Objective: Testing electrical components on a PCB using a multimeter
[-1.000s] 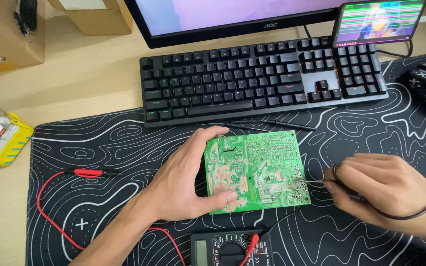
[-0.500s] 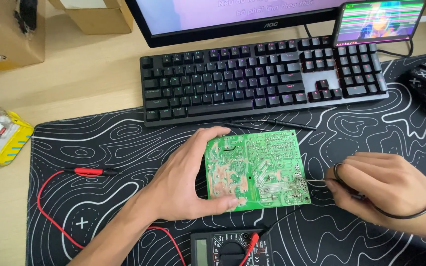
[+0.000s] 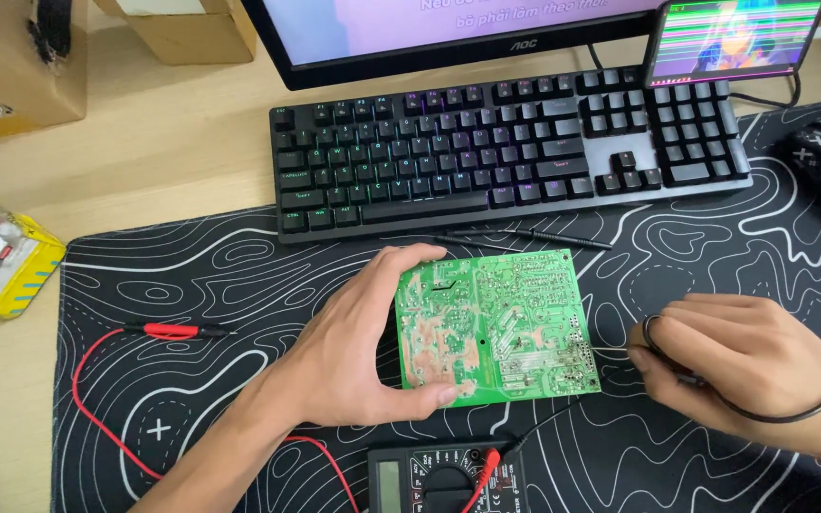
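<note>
Left hand (image 3: 353, 351) clamps the green circuit board (image 3: 491, 328) by its left edge, thumb on the near corner, fingers over the far corner.

That grip holds the board solder side up on the patterned mat (image 3: 239, 285) covering the surface, likely to keep it from sliding. The right hand (image 3: 743, 366), fingers pressed together, pinches a thin black probe wire (image 3: 658, 347) just beside the board's right edge. A red probe (image 3: 171, 331) lies left, a multimeter (image 3: 448, 475) near, a keyboard (image 3: 505, 142) beyond.
</note>
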